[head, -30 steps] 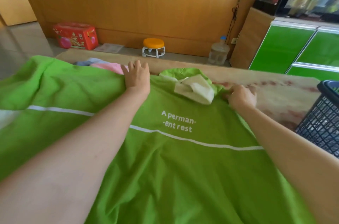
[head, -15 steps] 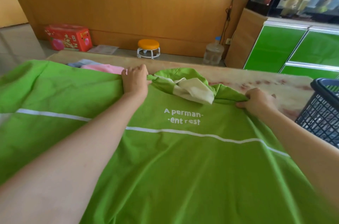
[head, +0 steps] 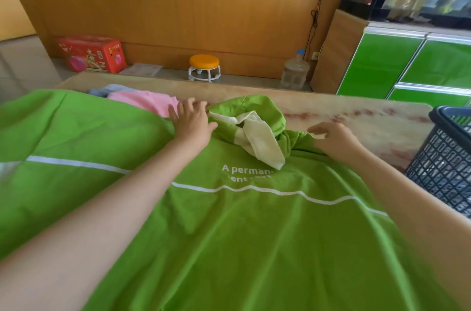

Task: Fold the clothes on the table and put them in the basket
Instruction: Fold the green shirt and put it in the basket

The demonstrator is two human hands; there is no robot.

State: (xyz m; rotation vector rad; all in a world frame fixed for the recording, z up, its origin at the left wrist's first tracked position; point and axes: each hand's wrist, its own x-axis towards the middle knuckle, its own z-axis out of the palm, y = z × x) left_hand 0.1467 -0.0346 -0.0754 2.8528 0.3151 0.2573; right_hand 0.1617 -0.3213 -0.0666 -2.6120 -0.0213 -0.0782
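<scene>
A large green hooded top (head: 229, 234) with a white stripe and white lettering is spread back-up across the table (head: 369, 117). Its hood (head: 249, 117), with a cream lining, lies bunched at the far edge. My left hand (head: 192, 122) rests flat on the cloth just left of the hood, fingers spread. On the right shoulder, beside the bunched fabric, my right hand (head: 334, 138) lies with loose, slightly blurred fingers pointing left. A dark plastic basket (head: 446, 170) stands at the table's right end.
A pink garment (head: 142, 103) and a grey-blue one (head: 107, 89) lie behind the green top at the far left. Beyond the table are a red box (head: 91, 53), an orange stool (head: 204, 67), a water jug (head: 294, 71) and green cabinets (head: 407, 63).
Both hands loosened their pinch on the shoulders. The hood has slid toward me and now covers part of the lettering. The stripe has rippled.
</scene>
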